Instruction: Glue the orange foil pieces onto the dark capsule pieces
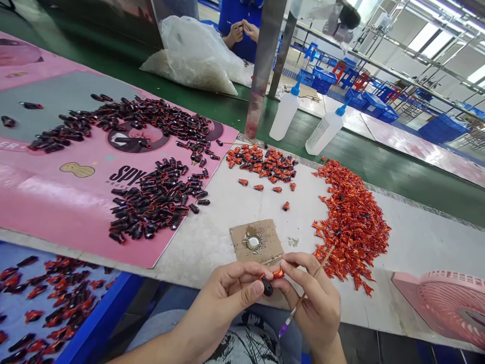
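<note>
Between thumb and fingers, my left hand (pixel 231 298) pinches a small glossy black piece (pixel 267 286). My right hand (pixel 314 293) grips a small orange piece (pixel 279 273) right against the black one, and a thin brush with a purple-stained end (pixel 291 316) is tucked across its fingers. Just beyond my hands lies a cardboard square (pixel 242 253) bearing a small round cap (pixel 253 242) with wet-looking spots around it. To the right is a heap of orange pieces (pixel 352 222); further back are joined orange-and-black pieces (pixel 265 163).
Black pieces (pixel 151 202) are piled on a pink mat (pixel 76 222) at left. A blue tray (pixel 87 323) holds mixed pieces, lower left. Two white bottles (pixel 285 116) stand behind, near a metal post (pixel 261 76). A pink fan (pixel 450 303) sits at right. Another person's hands (pixel 244 31) show across the table.
</note>
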{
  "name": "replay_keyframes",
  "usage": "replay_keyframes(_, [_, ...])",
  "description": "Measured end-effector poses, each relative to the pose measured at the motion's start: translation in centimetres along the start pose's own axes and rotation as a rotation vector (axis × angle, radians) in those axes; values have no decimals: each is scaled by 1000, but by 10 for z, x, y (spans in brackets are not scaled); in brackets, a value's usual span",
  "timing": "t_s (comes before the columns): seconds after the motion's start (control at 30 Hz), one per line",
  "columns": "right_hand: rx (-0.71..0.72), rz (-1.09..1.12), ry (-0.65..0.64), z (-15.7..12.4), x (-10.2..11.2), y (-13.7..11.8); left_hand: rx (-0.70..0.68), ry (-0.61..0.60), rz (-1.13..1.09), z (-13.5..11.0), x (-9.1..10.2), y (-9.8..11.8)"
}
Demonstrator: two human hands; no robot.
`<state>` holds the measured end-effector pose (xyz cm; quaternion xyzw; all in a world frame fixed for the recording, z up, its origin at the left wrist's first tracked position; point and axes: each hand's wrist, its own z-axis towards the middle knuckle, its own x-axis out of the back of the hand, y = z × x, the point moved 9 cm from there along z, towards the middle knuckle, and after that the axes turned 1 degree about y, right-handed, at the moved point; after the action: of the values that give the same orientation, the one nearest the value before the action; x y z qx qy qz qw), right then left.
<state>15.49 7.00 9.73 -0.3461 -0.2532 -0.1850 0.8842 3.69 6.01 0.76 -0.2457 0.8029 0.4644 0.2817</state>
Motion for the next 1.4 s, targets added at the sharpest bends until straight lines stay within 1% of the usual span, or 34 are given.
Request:
replay_keyframes(0.07, [0,-34,23,-1,2,-2,11,3,9,-1,0,-1])
replay_keyframes(0.13, [38,-40,33,-1,2,-7,15,12,17,-3,2,-2])
replay_keyframes(0.2, [83,-20,26,-1,1,-12,11,15,27,-5,3,-2])
replay_keyframes(0.27, [68,26,23,-2,1,-11,-13,-5,47,-5,2,0])
replay_keyframes(0.33, [-31,120,43,-2,4,-3,-99,-28,94,-5,1,7])
replay_keyframes(0.43, [-200,320,54,-4,4,7,-336,-36,209,-6,-3,25])
replay_keyframes(0.5, [-232,399,42,-3,1,4,-462,-29,267,-9,-5,33])
replay_keyframes(0.57, [-194,395,36,0,-1,-4,-519,-19,283,-11,-5,35])
replay_keyframes(0.7, [-74,259,45,2,-3,-19,-545,5,291,-13,-5,37])
replay_keyframes(0.83, [4,138,44,-1,-8,-25,-518,68,287,-13,-2,35])
replay_keyframes(0.93, [18,112,31,-3,-12,-25,-471,124,270,-12,3,30])
replay_keyframes(1.0, [8,103,63,-4,-10,-25,-477,125,313,-11,4,33])
replay_keyframes(1.03, [3,96,82,-4,-9,-25,-498,104,376,-10,2,37])
replay_keyframes(1.1, [0,94,100,-4,-8,-25,-589,13,572,-10,-7,48])
replay_keyframes(1.17, [4,115,99,-4,-9,-26,-737,-137,796,-12,-23,57])
replay_keyframes(1.23, [3,147,92,-2,-10,-27,-914,-267,974,-18,-36,61])
replay_keyframes(1.27, [-1,162,92,-2,-10,-27,-1001,-303,1040,-22,-40,62])
replay_keyframes(1.33, [-12,196,99,-1,-11,-27,-1141,-321,1125,-28,-44,61])
replay_keyframes(1.4, [-22,236,105,-1,-11,-27,-1225,-324,1152,-34,-47,59])
